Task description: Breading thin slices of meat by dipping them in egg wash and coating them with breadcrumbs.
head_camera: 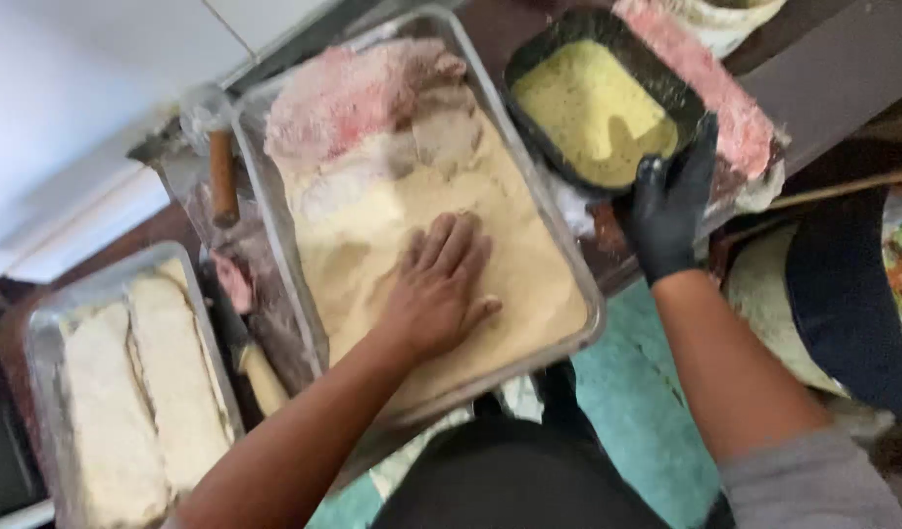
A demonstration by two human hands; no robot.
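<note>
My bare left hand (437,284) lies flat, fingers spread, pressing on a breadcrumb-covered piece in the big metal tray (580,284). The tray holds pale breadcrumbs (529,274) and raw pinkish meat slices dusted with crumbs (358,93) at its far end. My right hand (669,201), in a black glove, grips the near rim of a black dish (559,34) filled with yellow beaten egg (593,108).
A second metal tray (39,343) at the left holds breaded cutlets (147,382). A wooden-handled tool (222,176) and a knife (255,367) lie between the trays. More raw meat (710,93) rests on paper beyond the black dish. Teal floor (637,402) shows below.
</note>
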